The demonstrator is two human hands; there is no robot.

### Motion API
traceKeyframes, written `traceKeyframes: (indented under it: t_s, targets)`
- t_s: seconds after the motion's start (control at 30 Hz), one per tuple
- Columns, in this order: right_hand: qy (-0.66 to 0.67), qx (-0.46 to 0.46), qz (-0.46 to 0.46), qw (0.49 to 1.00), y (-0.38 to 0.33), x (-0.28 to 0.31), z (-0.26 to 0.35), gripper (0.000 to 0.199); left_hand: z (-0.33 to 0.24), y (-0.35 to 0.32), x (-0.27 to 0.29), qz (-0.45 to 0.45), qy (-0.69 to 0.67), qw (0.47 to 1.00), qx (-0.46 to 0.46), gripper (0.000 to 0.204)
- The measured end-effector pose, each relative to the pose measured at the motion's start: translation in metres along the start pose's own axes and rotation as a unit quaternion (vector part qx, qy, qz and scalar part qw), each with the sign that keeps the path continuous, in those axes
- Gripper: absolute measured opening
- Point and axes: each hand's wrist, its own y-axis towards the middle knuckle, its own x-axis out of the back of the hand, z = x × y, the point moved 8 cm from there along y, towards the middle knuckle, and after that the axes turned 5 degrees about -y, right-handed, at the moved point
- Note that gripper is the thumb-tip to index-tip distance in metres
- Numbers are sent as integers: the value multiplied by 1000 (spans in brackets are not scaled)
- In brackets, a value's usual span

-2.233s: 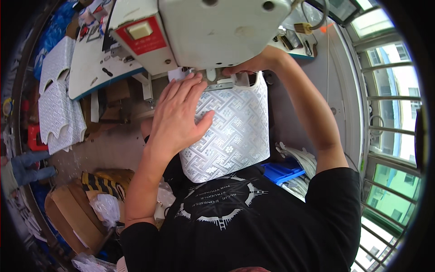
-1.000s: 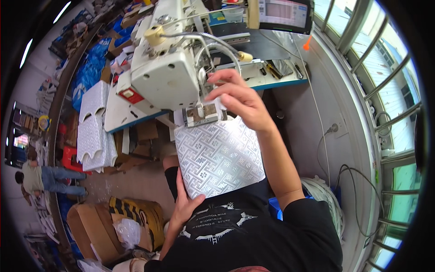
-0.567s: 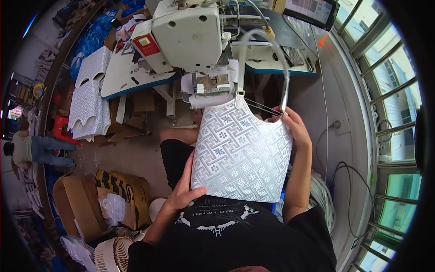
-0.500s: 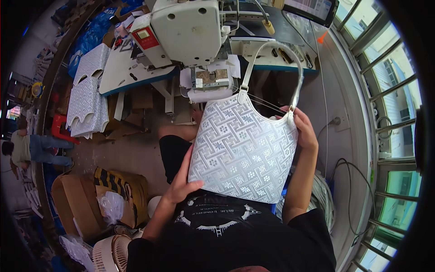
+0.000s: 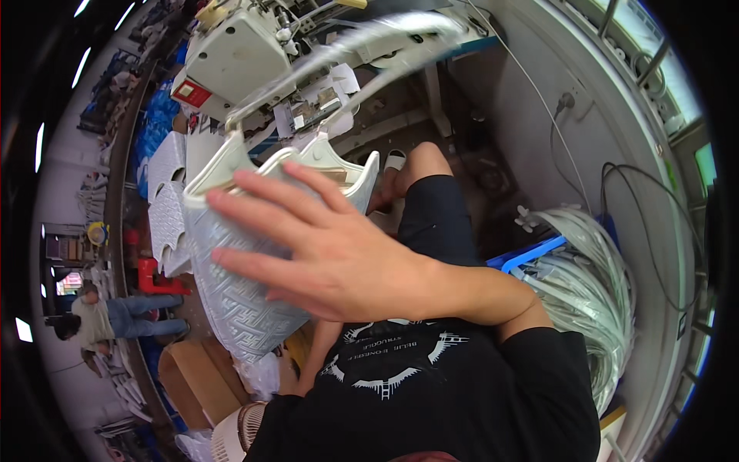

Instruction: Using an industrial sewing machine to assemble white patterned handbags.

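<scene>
A handbag point(image 5: 242, 308) in silvery white patterned material hangs tilted in front of me, its white-trimmed mouth partly showing. Two pale handles point(image 5: 385, 35) swing out from the mouth toward the far right, blurred by motion. Across the near side of the bag lies my right hand point(image 5: 331, 254), palm down, with fingers spread just below the rim; whether it presses on the bag I cannot tell. My left forearm point(image 5: 317, 358) runs up under the bag, and the hand itself is hidden behind the bag and my right hand.
Beyond the bag stands a white sewing machine point(image 5: 239, 54) on a table. Stacked patterned pieces point(image 5: 168, 223) lie at the left. A coil of pale strips point(image 5: 585, 308) sits at my right, a fan point(image 5: 231, 431) and cardboard box point(image 5: 196, 377) at lower left. Another person point(image 5: 100, 319) stands far left.
The handbag has moved left and turned, so its mouth now shows. My right hand has left the handle's base and spread over the bag's side. My left hand has gone out of sight.
</scene>
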Motion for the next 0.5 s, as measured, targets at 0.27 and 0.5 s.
traceKeyframes:
  t_s: [0.27, 0.5]
  targets:
    - [-50, 45, 82, 994, -10, -49, 14, 39, -22, -3, 31, -9, 26, 1000, 2, 95]
    - [-46, 36, 116, 992, -8, -60, 0, 55, -15, -6, 66, -28, 5, 1000, 9, 95]
